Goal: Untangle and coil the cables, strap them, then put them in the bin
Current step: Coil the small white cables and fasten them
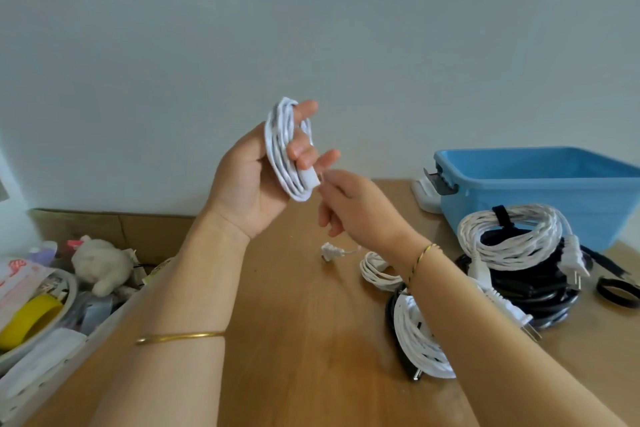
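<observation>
Two bare hands meet above the middle of the wooden tabletop (284, 322). The left hand (254, 180) is raised palm-up with a white cable coil (285, 149) looped around its fingers; the fingers are curled through the loops and the thumb side presses the bundle against the palm, so the coil is firmly held. A white connector (309, 178) sticks out at the coil's lower end. The right hand (356, 208) reaches in from the right, thumb and forefinger pinched together right at that connector; whether they actually grip the plug or a thin strand beside it is too blurred to tell.

Below the hands, a small white plug (329, 251) with a short lead lies loose near the tabletop's centre. Toward the right edge sits a pile of finished bundles: a white braided cable coil (512, 236) bound with a black strap (502, 217) rests on top of a black cable coil (533, 291), and another white braided coil (419, 347) lies in front of it, partly hidden by the right forearm. A blue bin (540, 184) stands at the far right corner, just behind the pile. A loose black strap loop (618, 291) lies at the right edge. Off the left edge, a tray (45, 350) of clutter holds a yellow tape roll (29, 319) and a white plush toy (100, 262).
</observation>
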The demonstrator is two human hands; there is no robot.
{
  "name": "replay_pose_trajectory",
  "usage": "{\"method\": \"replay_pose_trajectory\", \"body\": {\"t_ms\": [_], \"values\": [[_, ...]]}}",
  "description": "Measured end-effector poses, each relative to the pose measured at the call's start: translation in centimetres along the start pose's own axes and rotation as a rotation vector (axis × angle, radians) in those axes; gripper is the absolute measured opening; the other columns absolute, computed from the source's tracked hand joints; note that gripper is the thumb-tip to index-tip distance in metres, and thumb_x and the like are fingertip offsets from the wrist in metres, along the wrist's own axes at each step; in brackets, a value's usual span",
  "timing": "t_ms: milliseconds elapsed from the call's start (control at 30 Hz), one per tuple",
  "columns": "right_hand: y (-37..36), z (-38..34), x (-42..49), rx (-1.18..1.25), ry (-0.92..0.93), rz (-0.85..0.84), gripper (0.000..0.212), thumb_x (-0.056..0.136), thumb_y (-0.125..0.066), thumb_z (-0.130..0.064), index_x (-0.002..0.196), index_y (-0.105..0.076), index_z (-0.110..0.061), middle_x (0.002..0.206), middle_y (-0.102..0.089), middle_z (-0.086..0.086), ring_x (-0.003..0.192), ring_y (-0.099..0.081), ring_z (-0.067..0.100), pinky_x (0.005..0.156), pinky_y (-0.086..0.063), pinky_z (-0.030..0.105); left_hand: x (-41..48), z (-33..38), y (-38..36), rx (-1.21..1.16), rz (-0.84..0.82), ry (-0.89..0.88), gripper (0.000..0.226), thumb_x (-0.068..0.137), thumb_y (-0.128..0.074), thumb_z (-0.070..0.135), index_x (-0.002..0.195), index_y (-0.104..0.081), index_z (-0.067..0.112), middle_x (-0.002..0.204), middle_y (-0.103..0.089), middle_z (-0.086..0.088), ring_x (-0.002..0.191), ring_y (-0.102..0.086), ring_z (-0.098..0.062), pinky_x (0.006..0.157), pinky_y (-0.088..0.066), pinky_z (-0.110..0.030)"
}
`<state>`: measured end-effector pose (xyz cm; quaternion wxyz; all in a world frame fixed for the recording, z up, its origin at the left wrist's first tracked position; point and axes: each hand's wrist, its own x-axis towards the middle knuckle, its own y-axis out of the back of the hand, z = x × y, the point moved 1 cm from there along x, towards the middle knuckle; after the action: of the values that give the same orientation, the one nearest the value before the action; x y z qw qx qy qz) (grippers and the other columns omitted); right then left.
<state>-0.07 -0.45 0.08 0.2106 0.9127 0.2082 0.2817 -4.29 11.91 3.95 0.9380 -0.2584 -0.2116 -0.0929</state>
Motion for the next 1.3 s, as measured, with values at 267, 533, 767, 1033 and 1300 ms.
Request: {"method": "replay_pose_trajectory", "body": {"t_ms": [267,533,767,1033,1300], "values": [[-1.6,-1.7,-0.8,-0.248,-0.015,-0.333,0.027,0.098,-0.038,-0.014,0.118,-0.055,-0.009,0.059,-0.055,-0.003,0.047,-0.047,0.005,0.048,-0.038,0.012,0.2,0.3,1.3,0.33,0.448,-0.248,0.022,0.101,-0.039,0.018,0.098,-0.061,0.017,0.051,-0.046,0.004,0.05,-0.047,-0.011,0.081,-0.05,-0.03],[-0.3,-4.4,-1.9,-0.429,0.09,-0.492,0.021,0.097,-0.042,-0.015,0.103,-0.059,-0.004,0.062,-0.057,0.0,0.051,-0.054,0.01,0.056,-0.043,0.018,0.3,-1.0,2.5,0.823,0.47,-0.256,0.035,0.098,-0.042,0.02,0.067,-0.057,0.021,0.057,-0.055,0.0,0.063,-0.052,-0.02,0.061,-0.039,-0.033],[2.4,-4.6,-1.0,-0.388,0.306,-0.049,0.005,0.077,-0.07,-0.01,0.08,-0.068,-0.007,0.063,-0.056,-0.009,0.061,-0.049,0.001,0.059,-0.037,0.017,-0.3,-1.2,1.0,1.145,0.162,0.125,0.038,0.092,-0.045,0.021,0.055,-0.053,0.018,0.05,-0.056,0.0,0.054,-0.058,-0.02,0.062,-0.049,-0.031],[5.6,-2.8,-0.9,-0.013,0.275,0.146,0.006,0.079,-0.07,-0.001,0.077,-0.065,-0.005,0.074,-0.068,0.014,0.062,-0.058,0.006,0.061,-0.045,0.012,-0.5,-2.0,-0.6,0.569,-0.055,0.397,0.041,0.094,-0.033,0.018,0.082,-0.067,0.0,0.042,-0.038,0.0,0.037,-0.037,-0.013,0.052,-0.052,-0.029],[5.1,-1.4,-1.4,0.328,0.18,-0.007,0.01,0.098,-0.047,-0.014,0.089,-0.05,-0.01,0.077,-0.054,0.022,0.067,-0.052,0.014,0.063,-0.043,0.029,-0.1,-2.9,-2.3,0.184,0.1,0.409,0.052,0.086,-0.022,0.017,0.052,-0.06,0.004,0.031,-0.029,0.004,0.025,-0.027,-0.008,0.042,-0.038,-0.017]]}}
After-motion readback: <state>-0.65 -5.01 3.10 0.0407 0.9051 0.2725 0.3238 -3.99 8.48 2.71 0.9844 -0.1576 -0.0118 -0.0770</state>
